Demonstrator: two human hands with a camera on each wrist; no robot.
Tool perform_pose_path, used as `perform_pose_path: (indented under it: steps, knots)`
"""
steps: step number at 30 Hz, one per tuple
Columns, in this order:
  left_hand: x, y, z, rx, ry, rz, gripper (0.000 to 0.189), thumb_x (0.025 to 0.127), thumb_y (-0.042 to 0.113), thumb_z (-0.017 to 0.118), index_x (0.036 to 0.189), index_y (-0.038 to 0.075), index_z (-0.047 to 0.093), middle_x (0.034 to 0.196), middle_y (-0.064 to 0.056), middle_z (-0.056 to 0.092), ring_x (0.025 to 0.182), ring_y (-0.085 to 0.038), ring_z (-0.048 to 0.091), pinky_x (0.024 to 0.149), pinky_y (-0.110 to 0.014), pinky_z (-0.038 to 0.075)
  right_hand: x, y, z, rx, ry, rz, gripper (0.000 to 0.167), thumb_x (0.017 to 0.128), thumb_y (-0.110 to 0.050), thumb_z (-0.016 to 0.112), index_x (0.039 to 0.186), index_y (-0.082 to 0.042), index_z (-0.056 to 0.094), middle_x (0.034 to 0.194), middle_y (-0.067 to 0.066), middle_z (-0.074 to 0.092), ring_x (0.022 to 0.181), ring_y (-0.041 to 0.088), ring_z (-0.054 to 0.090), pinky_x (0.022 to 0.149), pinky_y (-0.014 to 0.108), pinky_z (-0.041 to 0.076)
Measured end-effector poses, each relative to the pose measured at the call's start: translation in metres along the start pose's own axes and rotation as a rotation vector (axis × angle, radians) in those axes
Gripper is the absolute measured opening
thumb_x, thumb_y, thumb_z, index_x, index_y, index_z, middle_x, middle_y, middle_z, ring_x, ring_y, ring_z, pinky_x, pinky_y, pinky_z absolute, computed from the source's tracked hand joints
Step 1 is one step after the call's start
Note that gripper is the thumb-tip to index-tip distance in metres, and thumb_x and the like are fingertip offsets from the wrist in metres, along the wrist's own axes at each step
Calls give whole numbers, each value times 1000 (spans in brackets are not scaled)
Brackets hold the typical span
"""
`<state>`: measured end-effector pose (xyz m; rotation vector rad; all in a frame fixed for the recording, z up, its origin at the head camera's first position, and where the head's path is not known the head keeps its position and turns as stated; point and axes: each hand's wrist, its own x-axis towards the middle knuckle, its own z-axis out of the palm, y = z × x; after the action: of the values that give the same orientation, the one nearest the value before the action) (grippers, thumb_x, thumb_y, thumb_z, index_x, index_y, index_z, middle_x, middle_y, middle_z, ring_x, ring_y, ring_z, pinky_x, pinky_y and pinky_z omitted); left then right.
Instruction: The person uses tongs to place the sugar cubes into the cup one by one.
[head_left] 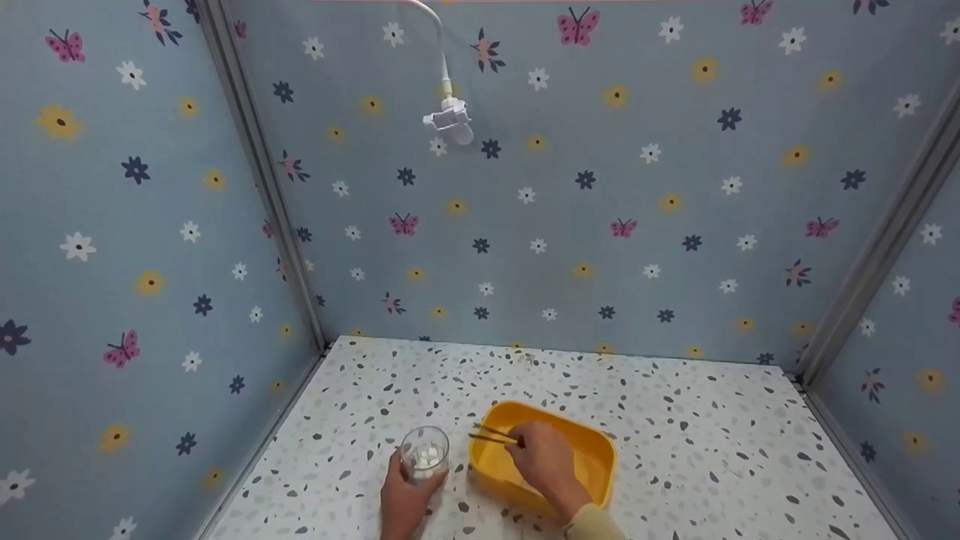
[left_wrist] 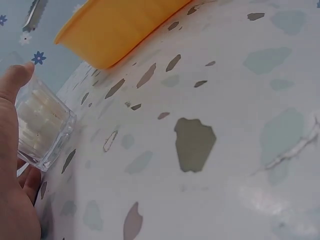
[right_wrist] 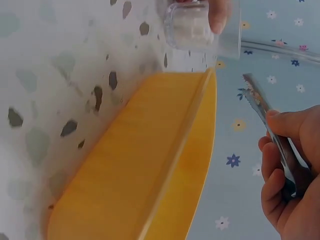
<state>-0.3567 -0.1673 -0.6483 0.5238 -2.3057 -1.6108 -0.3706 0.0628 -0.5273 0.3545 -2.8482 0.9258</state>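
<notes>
My left hand (head_left: 407, 499) grips a clear glass (head_left: 425, 442) that stands on the table, its fingers and thumb around the lower part. Small white pieces (left_wrist: 42, 117) fill the bottom of the glass. In my right hand (head_left: 546, 461) is a pair of metal tongs (right_wrist: 272, 135), pinched between thumb and fingers above the yellow basin (head_left: 609, 450). The tongs' serrated tips point left toward the glass, slightly parted, with nothing visible between them. The basin stands just right of the glass; its visible floor is bare, part of it hidden by my right hand and forearm.
The speckled white table (head_left: 712, 450) extends around the glass and basin. Flowered fabric walls (head_left: 562, 187) enclose it at the back and sides, with grey metal posts (head_left: 270, 180) at the corners. A white clip on a bent arm (head_left: 450, 120) hangs above the back.
</notes>
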Motion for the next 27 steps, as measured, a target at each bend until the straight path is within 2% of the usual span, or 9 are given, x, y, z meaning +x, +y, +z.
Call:
perform_pose_path:
  steps: [6, 13, 18, 27]
  knots:
    - [1, -2, -1, -12, 20, -15, 106, 64, 41, 90, 147, 6, 35, 145, -25, 41, 132, -40, 40, 106, -54, 35, 5, 40, -15, -42, -1, 52, 4, 85, -16, 76, 86, -12, 75, 74, -6, 64, 62, 10, 52, 60, 30, 51]
    - [3, -2, -2, -6, 19, -6, 106, 64, 41, 89, 147, 5, 34, 145, -24, 41, 132, -39, 39, 107, -53, 35, 9, 69, -19, -75, 2, 123, 10, 83, -15, 77, 91, -9, 76, 79, -2, 66, 61, 12, 52, 57, 31, 49]
    - [2, -3, -1, 12, 33, 8, 104, 64, 38, 90, 146, 4, 35, 144, -24, 42, 132, -39, 41, 106, -52, 36, 12, 81, -13, -93, -2, 167, 11, 81, -15, 78, 89, -9, 75, 79, -2, 66, 61, 13, 52, 56, 32, 48]
    - [-1, -2, 0, -18, 21, 14, 104, 64, 40, 90, 146, 6, 35, 145, -24, 42, 133, -39, 40, 107, -52, 35, 17, 87, -1, -120, -26, 262, 6, 84, -14, 76, 88, -10, 75, 78, 0, 66, 66, 16, 55, 67, 35, 54]
